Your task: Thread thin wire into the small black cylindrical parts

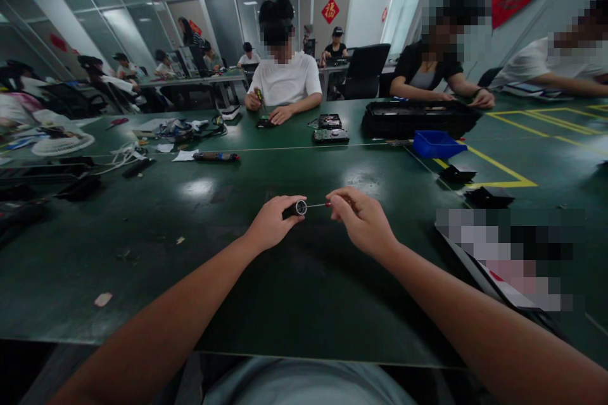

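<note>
Fingers and thumb of my left hand (272, 223) close round a small black cylindrical part with a pale ring at its end (301, 207). That ringed end faces me and a little to the right. In my right hand (363, 218) is a thin screwdriver (317, 205), its metal shaft pointing left and a bit of red showing at the fingers. Most of its handle is hidden in my grip. The shaft's tip meets the right side of the round part; whether it goes inside, I cannot tell. Both hands are just above the green tabletop (304, 291).
Past my hands lie circuit-board devices (331, 135), a dark cylindrical tool (216, 157) and a white fan grille (63, 144). On the right are a blue bin (437, 144), black parts (489, 197) and a long black case (420, 119). Across the table a person (289, 82) works with a screwdriver.
</note>
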Tool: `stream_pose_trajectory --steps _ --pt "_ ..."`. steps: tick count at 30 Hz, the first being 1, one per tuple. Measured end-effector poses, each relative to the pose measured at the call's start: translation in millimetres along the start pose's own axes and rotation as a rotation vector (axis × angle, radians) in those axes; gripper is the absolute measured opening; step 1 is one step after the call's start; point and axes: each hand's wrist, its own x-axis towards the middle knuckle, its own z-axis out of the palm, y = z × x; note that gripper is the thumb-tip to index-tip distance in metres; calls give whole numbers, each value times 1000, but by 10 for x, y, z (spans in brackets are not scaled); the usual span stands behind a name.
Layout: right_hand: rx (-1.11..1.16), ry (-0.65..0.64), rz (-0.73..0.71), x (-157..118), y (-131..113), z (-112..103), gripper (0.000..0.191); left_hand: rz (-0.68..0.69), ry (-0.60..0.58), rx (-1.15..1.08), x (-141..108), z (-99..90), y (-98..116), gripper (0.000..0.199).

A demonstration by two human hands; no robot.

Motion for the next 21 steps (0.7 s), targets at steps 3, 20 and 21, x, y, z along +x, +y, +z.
stream_pose_trajectory --steps 3,20,21 --pt "-19 17 53 3 1 11 36 9 8 -1 -1 5 2 43" --pt "271 109 89 11 102 104 19 -17 23 0 9 -2 14 40" --pt "333 109 106 23 120 121 21 -20 31 2 10 -3 13 40"
